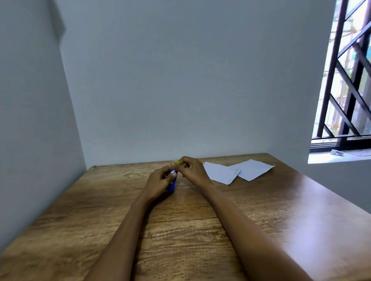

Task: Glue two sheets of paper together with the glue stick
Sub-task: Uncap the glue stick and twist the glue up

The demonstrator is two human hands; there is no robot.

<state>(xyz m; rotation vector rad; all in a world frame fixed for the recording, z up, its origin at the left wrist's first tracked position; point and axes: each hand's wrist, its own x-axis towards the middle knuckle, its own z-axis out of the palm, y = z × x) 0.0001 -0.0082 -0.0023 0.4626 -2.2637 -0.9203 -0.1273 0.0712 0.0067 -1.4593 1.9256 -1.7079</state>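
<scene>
A blue glue stick [170, 186] is held in my left hand [159, 182] just above the wooden table [197, 227]. My right hand [192, 168] pinches the stick's yellow cap [176, 161] at its top end; whether the cap is on or off I cannot tell. Two white sheets of paper lie flat to the right of my hands: the nearer sheet [220, 173] and the farther sheet [251, 169], overlapping slightly at one corner.
The table stands in a corner, with grey walls behind and to the left. A barred window [355, 84] with a sill is at the right. The table's right edge runs diagonally toward me.
</scene>
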